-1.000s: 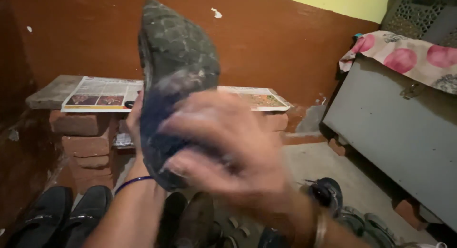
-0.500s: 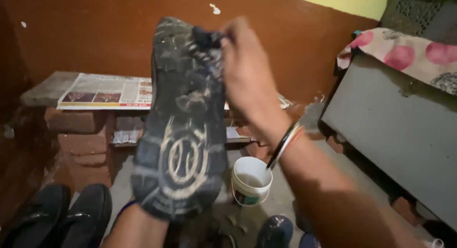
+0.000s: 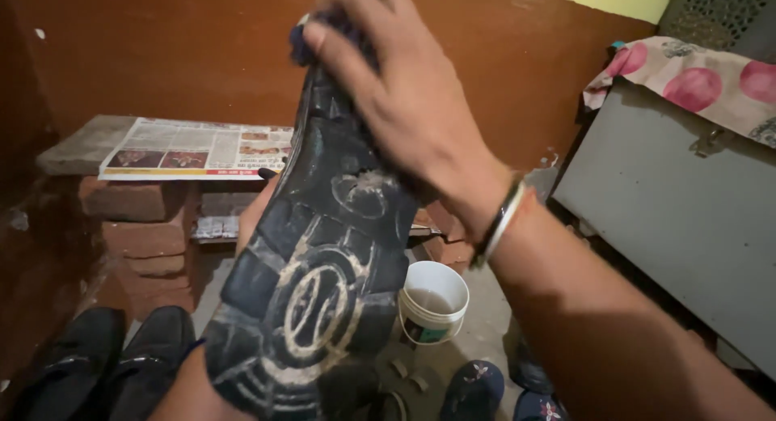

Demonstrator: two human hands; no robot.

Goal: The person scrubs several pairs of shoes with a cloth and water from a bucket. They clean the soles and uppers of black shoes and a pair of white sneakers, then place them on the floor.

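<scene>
— Where's the shoe (image 3: 319,259)?

— Held up sole-out. The left hand (image 3: 252,215) sits behind it, mostly hidden, so I cannot tell its grip.

— And the right hand (image 3: 404,97)?

— Over the toe end, fingers clenched on a dark cloth (image 3: 303,41) against the sole.

— Anything below that wrist?

— A white bucket (image 3: 434,301) on the floor, black shoes (image 3: 105,360) lower left.

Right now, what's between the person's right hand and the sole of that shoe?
A dark cloth, bunched under the right hand, is pressed against the toe end of the shoe. Only its edge peeks out past the fingers in the head view.
</scene>
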